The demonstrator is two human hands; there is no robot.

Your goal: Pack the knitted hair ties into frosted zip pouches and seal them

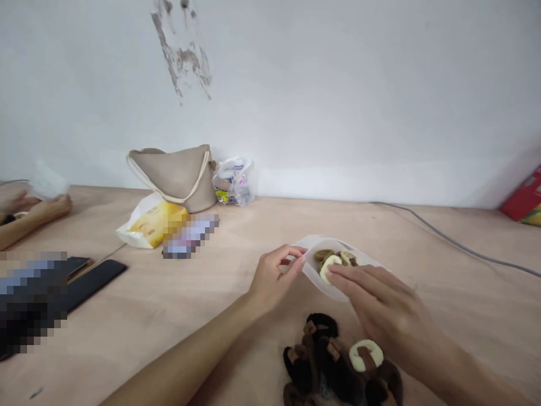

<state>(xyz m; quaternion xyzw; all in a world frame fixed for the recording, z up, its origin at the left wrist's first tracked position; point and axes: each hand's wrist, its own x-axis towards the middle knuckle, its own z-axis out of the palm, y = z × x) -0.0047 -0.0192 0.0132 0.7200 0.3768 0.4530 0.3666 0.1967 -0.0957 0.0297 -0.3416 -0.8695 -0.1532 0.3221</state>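
Nearest, a heap of dark brown and black fabric loops (321,361) with a cream padded ring (366,355) lies on the pale plywood table (465,321), just below the hands. The left hand (273,279), fingers curled, pinches the edge of a translucent plastic pouch (310,265). The right hand (380,304), fingers extended, holds it from above. Inside sit olive and cream fabric rings (333,262). Farther off, a beige leather bucket bag (173,177) and a crumpled clear plastic packet (233,181) stand against the white wall (338,84).
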